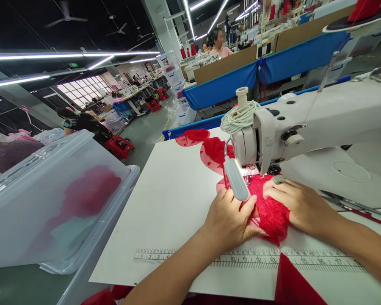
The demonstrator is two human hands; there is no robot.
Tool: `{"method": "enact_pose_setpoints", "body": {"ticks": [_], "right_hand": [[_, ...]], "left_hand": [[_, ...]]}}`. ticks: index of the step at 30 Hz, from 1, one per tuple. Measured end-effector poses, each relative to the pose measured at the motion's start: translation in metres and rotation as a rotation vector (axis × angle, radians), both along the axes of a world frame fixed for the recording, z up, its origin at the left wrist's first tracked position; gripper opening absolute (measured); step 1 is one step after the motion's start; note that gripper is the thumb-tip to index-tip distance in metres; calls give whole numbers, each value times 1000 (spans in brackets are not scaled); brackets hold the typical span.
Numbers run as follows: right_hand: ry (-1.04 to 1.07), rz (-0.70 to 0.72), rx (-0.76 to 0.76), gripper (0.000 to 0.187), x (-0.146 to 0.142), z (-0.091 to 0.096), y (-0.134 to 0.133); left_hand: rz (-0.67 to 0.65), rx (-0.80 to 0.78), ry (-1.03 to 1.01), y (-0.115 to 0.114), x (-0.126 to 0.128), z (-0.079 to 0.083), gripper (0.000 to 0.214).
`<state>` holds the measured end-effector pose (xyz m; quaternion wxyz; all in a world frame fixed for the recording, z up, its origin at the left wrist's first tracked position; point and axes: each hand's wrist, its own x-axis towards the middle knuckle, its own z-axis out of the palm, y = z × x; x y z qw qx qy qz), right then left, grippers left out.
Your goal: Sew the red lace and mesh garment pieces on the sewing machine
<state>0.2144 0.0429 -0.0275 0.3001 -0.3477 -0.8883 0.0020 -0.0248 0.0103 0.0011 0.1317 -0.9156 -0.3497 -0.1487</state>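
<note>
Red lace fabric (268, 214) lies beneath the needle area of a white sewing machine (333, 112). My left hand (227, 216) grips its near left edge, the thumb and fingers closed on the cloth. On the right side my right hand (294, 199) has its fingers curled onto the same lace, close to the presser foot (248, 180). A small grey lamp (236, 180) on a bent neck hangs just above my left fingers and hides part of the cloth. Further red sheer pieces (214, 150) trail behind the machine head across the white table (152, 203).
A printed ruler (250, 258) runs along the table's near edge. Dark scissors (346, 201) lie right of my right wrist. A translucent plastic bin (51, 212) stands at the left. Red cloth (295, 281) hangs at the front edge. Other people sit at machines further back.
</note>
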Motion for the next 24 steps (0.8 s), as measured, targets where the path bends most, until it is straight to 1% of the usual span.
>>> {"method": "enact_pose_setpoints", "body": {"ticks": [3,5,6,9,10,11,12,14,15,16,17,19,22,24], "right_hand": [[-29,-1,-20,35,-1,4,-3],[-48,6,-31,31,-2,8,-5],[-47,16,-34,28,-3,9,-5],[34,55,-71,23,-4,12,-5],[87,69,-102,23,-5,12,-5],[149,81,-142,24,-5,12,-5],[217,88,-201,26,-5,12,-5],[364,88,-373,27,-6,14,-5],[428,81,-459,25,-6,15,-6],[477,67,-534,21,-6,17,-6],[508,47,-590,17,-6,19,-7],[543,-9,-630,14,-6,24,-9],[586,-106,-634,24,-5,32,-13],[610,-144,-616,27,-4,37,-15]], "left_hand": [[24,-30,39,-4,-1,5,80],[32,-60,46,-6,-1,7,80],[35,-71,49,-5,0,8,73],[70,-95,41,0,4,9,27],[94,-124,0,3,6,9,21],[114,-181,-71,6,7,10,23],[132,-282,-177,9,8,12,26],[144,-561,-404,16,9,16,28],[145,-694,-492,19,8,18,26],[144,-777,-538,23,8,21,24],[144,-819,-564,27,7,23,21],[123,-834,-579,34,5,29,19],[74,-864,-581,43,4,36,26],[37,-885,-570,47,5,40,27]]}}
